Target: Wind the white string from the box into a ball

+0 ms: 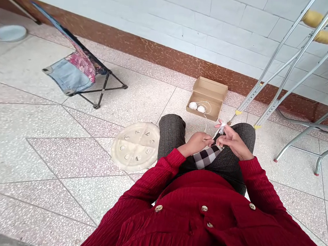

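I sit with my knees in grey trousers, red sleeves in front of me. My left hand [197, 142] is closed in a pinch on a thin hook or needle that points toward my right hand. My right hand [233, 140] is curled around a small white piece of thread work [222, 127], with white thread [207, 124] running from it to the cardboard box [207, 97] on the floor. Two white thread balls [197, 107] lie in that box. A black-and-white checked cloth [207, 157] lies on my lap under both hands.
A round pale tray [135, 146] with small white pieces lies on the floor by my left knee. A folding low chair [79, 68] stands at the left, a white plate [9, 32] far left. Metal crutches [285, 69] lean on the wall; a table frame [325, 131] stands at the right.
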Motion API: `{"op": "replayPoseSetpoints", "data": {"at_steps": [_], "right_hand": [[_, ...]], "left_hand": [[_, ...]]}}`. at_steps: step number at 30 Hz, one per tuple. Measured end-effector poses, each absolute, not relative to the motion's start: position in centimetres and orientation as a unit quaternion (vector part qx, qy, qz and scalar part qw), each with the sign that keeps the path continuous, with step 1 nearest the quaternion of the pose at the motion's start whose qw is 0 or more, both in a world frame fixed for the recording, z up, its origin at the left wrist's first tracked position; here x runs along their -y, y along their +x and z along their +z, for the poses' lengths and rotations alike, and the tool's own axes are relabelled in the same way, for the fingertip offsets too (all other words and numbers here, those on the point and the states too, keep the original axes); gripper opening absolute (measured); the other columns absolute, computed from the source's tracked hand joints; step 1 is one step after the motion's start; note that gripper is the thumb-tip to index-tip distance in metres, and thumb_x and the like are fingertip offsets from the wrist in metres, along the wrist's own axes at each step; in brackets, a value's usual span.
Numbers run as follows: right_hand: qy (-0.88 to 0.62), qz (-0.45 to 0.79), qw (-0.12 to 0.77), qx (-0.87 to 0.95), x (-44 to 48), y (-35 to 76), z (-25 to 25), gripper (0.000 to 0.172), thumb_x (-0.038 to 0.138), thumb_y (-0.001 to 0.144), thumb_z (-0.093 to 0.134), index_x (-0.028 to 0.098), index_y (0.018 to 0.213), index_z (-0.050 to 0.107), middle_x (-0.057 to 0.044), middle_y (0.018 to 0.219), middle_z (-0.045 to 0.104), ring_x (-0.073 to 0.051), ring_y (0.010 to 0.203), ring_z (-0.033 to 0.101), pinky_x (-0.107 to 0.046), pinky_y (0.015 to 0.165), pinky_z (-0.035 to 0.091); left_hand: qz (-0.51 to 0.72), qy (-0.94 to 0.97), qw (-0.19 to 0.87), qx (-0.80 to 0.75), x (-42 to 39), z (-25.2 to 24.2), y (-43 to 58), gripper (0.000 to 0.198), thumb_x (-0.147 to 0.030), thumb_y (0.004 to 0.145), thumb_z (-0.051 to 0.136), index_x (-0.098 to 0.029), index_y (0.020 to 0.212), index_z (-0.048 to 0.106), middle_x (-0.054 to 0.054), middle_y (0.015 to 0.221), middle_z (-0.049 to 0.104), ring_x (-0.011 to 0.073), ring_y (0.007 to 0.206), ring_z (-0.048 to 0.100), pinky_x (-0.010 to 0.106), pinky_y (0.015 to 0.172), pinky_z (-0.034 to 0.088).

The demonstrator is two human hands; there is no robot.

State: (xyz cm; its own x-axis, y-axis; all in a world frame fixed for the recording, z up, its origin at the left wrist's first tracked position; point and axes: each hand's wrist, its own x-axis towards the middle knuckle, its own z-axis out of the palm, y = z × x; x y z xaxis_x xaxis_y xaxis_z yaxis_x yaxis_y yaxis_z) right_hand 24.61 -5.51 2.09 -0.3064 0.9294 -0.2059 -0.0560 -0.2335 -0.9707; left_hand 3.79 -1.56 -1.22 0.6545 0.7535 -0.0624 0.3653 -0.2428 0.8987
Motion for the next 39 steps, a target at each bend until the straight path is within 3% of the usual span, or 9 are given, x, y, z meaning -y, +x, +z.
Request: {"op": "replayPoseSetpoints", "data": {"at_steps": [3, 7, 15, 19, 23, 27, 32, 35, 39], "right_hand": [[-0.532, 0.583, 0.3, 0.535, 5.5, 24.5, -0.4, 0.089, 0.022, 0.073, 0.077, 0.031, 0.154, 0.042, -0.01, 0.146, 0.051, -0.007, 0.063, 0.06, -0.023, 0.057, 0.049], [-0.415, 0.71, 0.191, 0.536, 7.3, 23.8, -0.8, 0.077, 0.029, 0.077, 0.077, 0.027, 0.149, 0.049, -0.011, 0.138, 0.057, -0.006, 0.059, 0.06, -0.023, 0.056, 0.05], [-0.392, 0.682, 0.371, 0.493, 6.2, 24.7, 2.5, 0.082, 0.03, 0.083, 0.075, 0.035, 0.156, 0.038, -0.01, 0.155, 0.043, -0.009, 0.071, 0.064, -0.028, 0.068, 0.054], [-0.535, 0.574, 0.286, 0.55, 5.8, 24.7, -0.3, 0.087, 0.021, 0.075, 0.076, 0.032, 0.154, 0.041, -0.011, 0.15, 0.049, -0.007, 0.061, 0.061, -0.025, 0.058, 0.052], [-0.438, 0.686, 0.189, 0.55, 7.6, 23.5, -0.8, 0.073, 0.027, 0.08, 0.074, 0.027, 0.148, 0.049, -0.011, 0.14, 0.057, -0.006, 0.057, 0.061, -0.023, 0.053, 0.05], [-0.326, 0.753, 0.272, 0.504, 8.1, 23.3, 2.3, 0.073, 0.033, 0.084, 0.075, 0.029, 0.151, 0.046, -0.012, 0.147, 0.052, -0.006, 0.061, 0.061, -0.025, 0.058, 0.052], [-0.444, 0.621, 0.396, 0.51, 6.2, 24.7, 2.5, 0.09, 0.026, 0.081, 0.076, 0.036, 0.158, 0.031, -0.01, 0.159, 0.039, -0.009, 0.074, 0.064, -0.028, 0.069, 0.055], [-0.54, 0.55, 0.32, 0.551, 6.2, 24.6, -0.2, 0.098, 0.018, 0.073, 0.076, 0.034, 0.159, 0.03, -0.011, 0.157, 0.043, -0.008, 0.067, 0.062, -0.025, 0.062, 0.053], [-0.485, 0.639, 0.206, 0.56, 8.0, 23.3, -1.5, 0.083, 0.021, 0.075, 0.075, 0.026, 0.152, 0.045, -0.012, 0.139, 0.057, -0.006, 0.059, 0.06, -0.023, 0.054, 0.048]], "left_hand": [[0.2, 0.796, 0.442, -0.361, 1.3, -0.8, 3.2, 0.032, -0.028, 0.095, 0.058, -0.018, 0.067, 0.069, -0.001, 0.068, 0.067, 0.0145, 0.072, 0.06, 0.031, 0.091, 0.045], [0.229, 0.814, 0.405, -0.348, -0.2, -0.1, 2.0, 0.029, -0.029, 0.095, 0.058, -0.018, 0.072, 0.071, 0.0, 0.077, 0.072, 0.0152, 0.08, 0.064, 0.037, 0.108, 0.038], [0.213, 0.749, 0.52, -0.35, 1.3, -1.0, 3.2, 0.035, -0.034, 0.097, 0.057, -0.015, 0.071, 0.071, 0.001, 0.074, 0.07, 0.0135, 0.074, 0.062, 0.024, 0.077, 0.045], [0.203, 0.791, 0.457, -0.352, 1.3, -0.5, 2.8, 0.031, -0.029, 0.095, 0.058, -0.016, 0.07, 0.071, 0.0, 0.07, 0.067, 0.0137, 0.073, 0.059, 0.027, 0.083, 0.045], [0.248, 0.802, 0.426, -0.338, -0.1, 0.2, 1.7, 0.03, -0.03, 0.096, 0.057, -0.017, 0.072, 0.071, 0.0, 0.074, 0.07, 0.0137, 0.076, 0.06, 0.035, 0.103, 0.04], [0.267, 0.747, 0.485, -0.369, -0.1, 0.0, 1.7, 0.033, -0.036, 0.095, 0.057, -0.016, 0.074, 0.072, 0.003, 0.078, 0.071, 0.015, 0.078, 0.062, 0.028, 0.083, 0.047], [0.186, 0.748, 0.539, -0.339, 2.1, -0.5, 2.9, 0.035, -0.034, 0.094, 0.056, -0.015, 0.068, 0.071, 0.0, 0.07, 0.068, 0.0125, 0.069, 0.058, 0.024, 0.074, 0.045], [0.183, 0.778, 0.506, -0.325, 2.3, -0.1, 3.0, 0.034, -0.031, 0.094, 0.057, -0.016, 0.066, 0.069, -0.001, 0.065, 0.066, 0.0125, 0.069, 0.057, 0.027, 0.084, 0.046], [0.231, 0.794, 0.44, -0.352, 0.2, 0.7, 1.8, 0.029, -0.027, 0.094, 0.058, -0.018, 0.068, 0.069, -0.003, 0.07, 0.07, 0.0131, 0.074, 0.061, 0.038, 0.109, 0.038]]}}
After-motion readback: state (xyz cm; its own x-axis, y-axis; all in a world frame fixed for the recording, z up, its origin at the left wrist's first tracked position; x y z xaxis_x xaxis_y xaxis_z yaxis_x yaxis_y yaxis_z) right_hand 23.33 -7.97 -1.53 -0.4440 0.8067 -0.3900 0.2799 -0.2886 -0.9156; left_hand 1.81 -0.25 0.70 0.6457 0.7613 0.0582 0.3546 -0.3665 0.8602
